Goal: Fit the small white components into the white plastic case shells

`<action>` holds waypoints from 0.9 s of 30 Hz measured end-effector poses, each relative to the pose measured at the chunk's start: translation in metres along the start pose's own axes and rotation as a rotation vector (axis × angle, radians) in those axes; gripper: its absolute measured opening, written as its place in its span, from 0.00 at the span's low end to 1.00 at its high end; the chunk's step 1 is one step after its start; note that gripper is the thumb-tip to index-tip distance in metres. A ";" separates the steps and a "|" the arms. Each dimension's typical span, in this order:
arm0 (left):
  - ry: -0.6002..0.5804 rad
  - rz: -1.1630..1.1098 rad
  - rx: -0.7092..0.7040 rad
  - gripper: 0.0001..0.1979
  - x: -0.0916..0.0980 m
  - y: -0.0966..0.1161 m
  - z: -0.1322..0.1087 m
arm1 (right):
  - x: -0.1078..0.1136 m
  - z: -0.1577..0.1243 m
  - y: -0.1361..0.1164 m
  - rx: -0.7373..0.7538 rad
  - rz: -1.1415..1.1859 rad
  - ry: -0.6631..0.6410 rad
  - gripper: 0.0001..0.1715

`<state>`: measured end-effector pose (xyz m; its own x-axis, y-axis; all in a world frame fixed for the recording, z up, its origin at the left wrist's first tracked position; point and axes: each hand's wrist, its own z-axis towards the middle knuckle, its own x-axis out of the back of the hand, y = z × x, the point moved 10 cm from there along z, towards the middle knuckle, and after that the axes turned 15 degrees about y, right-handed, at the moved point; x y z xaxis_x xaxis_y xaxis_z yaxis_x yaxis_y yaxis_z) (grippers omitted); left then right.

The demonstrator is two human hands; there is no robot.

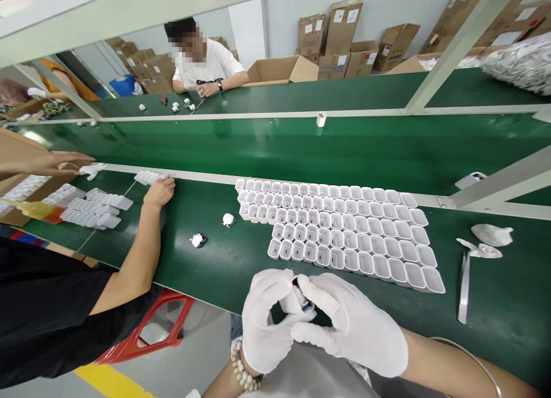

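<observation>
My left hand, in a white glove with a beaded bracelet at the wrist, is closed around a small white plastic housing. My right hand, also gloved, pinches the same piece from the other side. A dark bit and a blue bit show at the piece; the fingers hide most of the rest. Just beyond my hands, rows of open white plastic housings stand on the green bench. Left of them lie two small circuit boards with white blobs, a nearer one and a farther one.
Tweezers and crumpled white finger cots lie at right. A co-worker's bare arm reaches over the bench at left, near more white housings. Beyond the rail runs a green belt with a white housing.
</observation>
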<state>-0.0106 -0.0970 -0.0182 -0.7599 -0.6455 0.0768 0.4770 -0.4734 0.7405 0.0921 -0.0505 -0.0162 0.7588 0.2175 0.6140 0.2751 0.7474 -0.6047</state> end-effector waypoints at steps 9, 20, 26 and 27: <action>-0.036 0.159 -0.191 0.31 0.003 0.019 0.007 | 0.047 0.008 -0.022 0.114 -0.078 0.299 0.04; -0.079 0.276 -0.321 0.23 -0.004 0.028 0.013 | 0.015 0.002 -0.008 -0.026 -0.142 0.066 0.10; -0.075 0.188 -0.240 0.26 -0.003 0.025 0.015 | -0.008 -0.019 0.028 -0.668 0.403 -0.195 0.13; -0.070 0.167 -0.223 0.26 -0.003 0.024 0.015 | -0.008 -0.021 0.030 -0.710 0.470 -0.178 0.15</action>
<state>-0.0035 -0.0972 0.0093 -0.6877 -0.6861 0.2372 0.6774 -0.4890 0.5495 0.1066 -0.0428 -0.0496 0.7988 0.5448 0.2551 0.3044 -0.0003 -0.9525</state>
